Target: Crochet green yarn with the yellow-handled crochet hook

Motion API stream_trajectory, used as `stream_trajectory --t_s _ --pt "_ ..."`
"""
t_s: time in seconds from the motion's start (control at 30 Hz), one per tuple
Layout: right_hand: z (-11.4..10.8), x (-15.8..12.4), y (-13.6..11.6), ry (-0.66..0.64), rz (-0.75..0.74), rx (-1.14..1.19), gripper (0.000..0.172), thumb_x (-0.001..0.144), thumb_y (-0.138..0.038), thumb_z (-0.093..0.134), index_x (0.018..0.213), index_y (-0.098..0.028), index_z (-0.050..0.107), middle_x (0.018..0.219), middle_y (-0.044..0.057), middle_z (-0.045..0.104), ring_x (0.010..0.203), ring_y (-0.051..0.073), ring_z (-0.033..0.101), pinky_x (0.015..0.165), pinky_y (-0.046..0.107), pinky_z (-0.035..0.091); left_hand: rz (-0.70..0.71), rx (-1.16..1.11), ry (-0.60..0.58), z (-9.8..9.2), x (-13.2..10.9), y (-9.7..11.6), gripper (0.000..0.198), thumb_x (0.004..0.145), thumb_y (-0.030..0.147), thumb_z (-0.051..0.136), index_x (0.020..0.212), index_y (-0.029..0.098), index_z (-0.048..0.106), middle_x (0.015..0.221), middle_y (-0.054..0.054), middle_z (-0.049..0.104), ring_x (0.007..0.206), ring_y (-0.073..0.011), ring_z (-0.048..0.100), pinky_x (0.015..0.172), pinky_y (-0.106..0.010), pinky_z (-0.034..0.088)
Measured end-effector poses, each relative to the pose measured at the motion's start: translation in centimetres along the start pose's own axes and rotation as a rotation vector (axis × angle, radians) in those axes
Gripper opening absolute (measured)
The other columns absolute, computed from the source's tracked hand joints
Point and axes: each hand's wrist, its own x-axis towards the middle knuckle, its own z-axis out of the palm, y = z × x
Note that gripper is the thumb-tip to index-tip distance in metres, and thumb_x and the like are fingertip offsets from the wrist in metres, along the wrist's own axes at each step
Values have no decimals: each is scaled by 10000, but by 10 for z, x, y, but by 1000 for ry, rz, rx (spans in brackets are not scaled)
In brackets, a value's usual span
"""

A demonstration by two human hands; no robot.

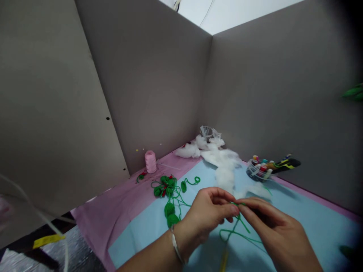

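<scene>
Close together over the blue mat, my left hand (208, 207) and my right hand (272, 223) pinch green yarn (241, 239) between their fingertips. The fingers hide most of the part being held; strands hang and loop beneath it. Below the hands, a slim yellow stick-like thing (224, 260) is partly in view, its kind unclear. Left of my left wrist lie rounded green yarn pieces (171, 214). Behind them sits a tangle of green pieces with bits of red (165, 185). A small green piece with a curled tail (183, 186) lies nearby.
White stuffing (225, 175) is heaped toward the back corner near a clear cup (206, 131). A pink thread cone (150, 161) stands at the left wall. On the right, a clear basket (257, 172) holds spools and tools. Grey panels (269, 94) enclose the blue mat (141, 234).
</scene>
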Motion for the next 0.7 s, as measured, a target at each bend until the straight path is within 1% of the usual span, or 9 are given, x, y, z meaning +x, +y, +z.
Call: stream_trajectory --t_s 0.13,0.27,0.33,0.4,0.47,0.5,0.57,0.63,0.7 --pt "-1 -1 4 6 159 150 266 571 -498 815 661 -251 775 767 80 717 750 232 681 631 261 555 -55 -93 -32 -4 -1 1 379 467 267 861 772 149 669 578 48 605 511 -61 508 533 -229 267" --pt "2 -2 13 -20 321 272 421 517 -578 852 735 -225 778 747 81 699 700 204 606 581 278 504 -67 -235 -40 -3 0 0 437 428 254 910 793 151 692 610 49 612 533 -53 513 556 -226 266" --pt "3 -2 15 -80 364 311 501 562 -616 838 857 -217 771 748 64 684 671 181 571 567 280 476 -42 -241 4 -3 1 -1 436 428 244 911 799 152 701 636 40 631 547 -57 526 577 -231 282" --pt "4 -2 15 -181 405 324 582 623 -645 807 1000 -208 732 705 36 653 615 156 537 546 275 444 -15 -219 57 -4 1 -2 429 437 233 902 811 153 708 652 35 645 554 -66 540 599 -241 299" --pt "3 -3 11 -285 437 299 638 636 -678 783 1042 -194 692 656 13 622 549 130 494 502 257 389 -1 -195 92 -6 2 -2 435 446 224 890 839 153 717 661 36 650 555 -73 546 606 -250 301" --pt "3 -2 9 -324 441 277 633 629 -691 776 1003 -187 687 636 7 609 520 117 468 482 249 361 0 -186 98 -7 2 -2 442 449 224 887 853 151 721 665 35 653 557 -74 547 607 -252 300" --pt "2 -2 3 -363 424 231 580 604 -699 771 852 -182 680 608 6 594 490 100 436 464 240 337 -9 -176 90 -9 1 -1 468 440 232 897 868 145 729 677 30 660 572 -75 549 614 -251 309" --pt "2 -1 -2 -356 373 184 526 608 -691 750 725 -186 663 585 13 582 499 105 444 471 237 359 -40 -178 65 -9 1 0 497 402 248 923 847 139 728 674 24 660 589 -77 552 622 -248 325" --pt "3 0 -5 -335 311 135 485 627 -671 727 672 -192 663 569 20 579 516 119 471 478 235 386 -76 -180 33 -8 1 1 518 372 279 943 818 135 723 655 22 650 601 -87 564 616 -246 329"
